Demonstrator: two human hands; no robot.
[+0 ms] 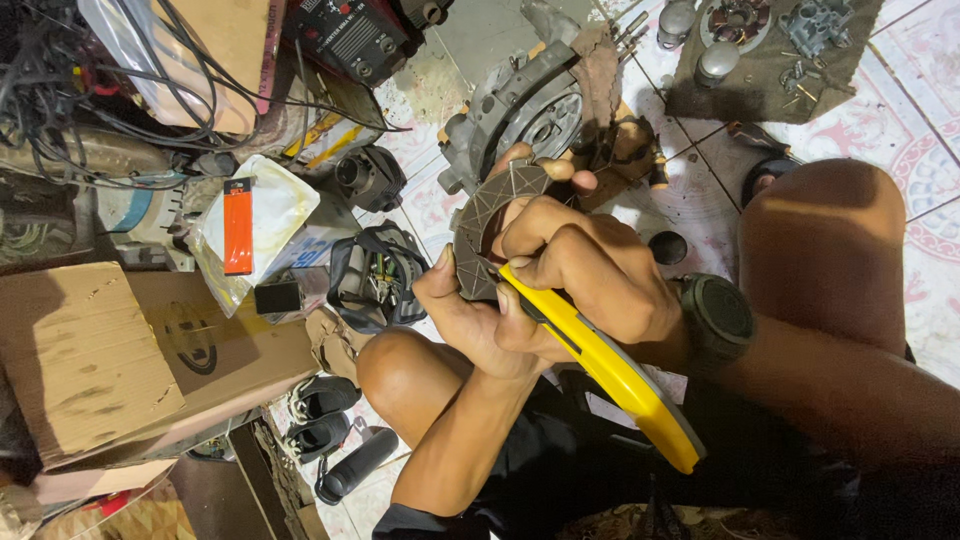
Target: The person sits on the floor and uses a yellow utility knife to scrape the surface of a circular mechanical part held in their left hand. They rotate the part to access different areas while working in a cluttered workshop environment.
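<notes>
Squatting on the tiled floor [930, 270], knees up either side of the work. My right hand [590, 275], with a black wristwatch [715, 315], is clamped around the yellow utility knife [610, 375]; the handle runs back toward my lap and the tip meets the lower edge of the grey clutch plate [480, 235]. My left hand [465, 320] comes up from below, thumb pressed on the plate's lower rim, fingers closed behind it, so both hands are together on the one piece, held in the air just in front of my knees. The plate is a ring with a criss-cross grooved friction face. Judging by the grip, the step in hand is scraping or trimming along that lining edge; the next move calls for a steady plate, a shallow blade angle, and the left thumb kept out of the blade's path. Beyond the hands, a round engine cover [520, 110] lies on the tiles, with small metal parts on a dark cloth [780, 70] farther right. To the left sit a cardboard box [110, 350], an orange-carded packet [238, 225] and tangled black cables [90, 90].
</notes>
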